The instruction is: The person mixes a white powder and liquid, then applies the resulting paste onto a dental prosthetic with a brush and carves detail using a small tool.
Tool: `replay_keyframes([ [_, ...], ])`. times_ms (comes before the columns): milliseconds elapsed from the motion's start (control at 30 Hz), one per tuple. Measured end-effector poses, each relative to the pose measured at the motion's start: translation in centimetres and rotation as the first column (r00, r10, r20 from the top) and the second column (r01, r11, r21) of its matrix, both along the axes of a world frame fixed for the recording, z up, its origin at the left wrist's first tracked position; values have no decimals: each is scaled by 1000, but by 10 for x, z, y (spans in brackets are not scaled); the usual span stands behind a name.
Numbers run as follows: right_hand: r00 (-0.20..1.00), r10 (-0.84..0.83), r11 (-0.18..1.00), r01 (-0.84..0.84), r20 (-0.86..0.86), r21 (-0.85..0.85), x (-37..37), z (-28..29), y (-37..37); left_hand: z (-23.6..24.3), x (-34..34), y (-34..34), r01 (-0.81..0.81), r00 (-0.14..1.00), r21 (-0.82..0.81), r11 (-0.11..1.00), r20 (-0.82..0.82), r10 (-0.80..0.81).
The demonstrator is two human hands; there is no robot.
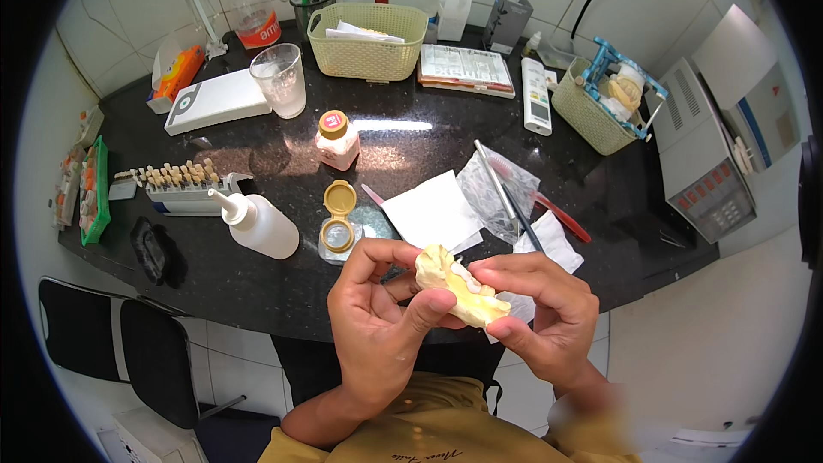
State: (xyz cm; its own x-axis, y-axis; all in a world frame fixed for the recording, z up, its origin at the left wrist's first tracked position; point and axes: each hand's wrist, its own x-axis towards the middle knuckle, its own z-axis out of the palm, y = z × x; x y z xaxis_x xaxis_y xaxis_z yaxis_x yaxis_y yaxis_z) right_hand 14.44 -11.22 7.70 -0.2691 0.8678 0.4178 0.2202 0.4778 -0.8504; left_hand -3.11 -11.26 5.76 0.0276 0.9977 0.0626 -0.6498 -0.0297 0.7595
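Observation:
A pale yellow dental cast [467, 296] with whitish teeth along one edge is held up between both hands, above the near edge of the dark worktop. My left hand [377, 317] grips its left end, thumb in front and fingers behind. My right hand [544, 304] pinches the right end between thumb and fingertips. Just beyond the cast lie a white paper sheet [433, 210], a clear plastic bag [493, 184] with slim tools on it, and a crumpled white tissue [555, 240]. Left of them sits a small jar [339, 236] with its gold flip lid raised.
On the left stand a white squeeze bottle [261, 227] and a tooth shade guide [184, 189]. Farther back are a jar of pink powder [338, 150], a drinking glass [280, 81] and a green basket [369, 60]. At right, another basket [596, 120] bears a blue articulator [613, 77].

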Motion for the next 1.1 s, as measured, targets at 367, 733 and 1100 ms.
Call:
replay_keyframes([
  [367, 985, -67, 980, 34, -162, -196, -8, -5, 1, -11, 2, -1, 4, 998, -59, 998, 56, -1],
  [733, 997, 1, 981, -17, -78, -193, -2, -7, 4, -20, -1, -3, 7, 999, -85, 996, 44, -3],
  [1100, 997, -74, 991, 72, -12, -111, -7, 5, 14, -27, 2, -6, -191, 947, 245, 950, -207, 244],
])
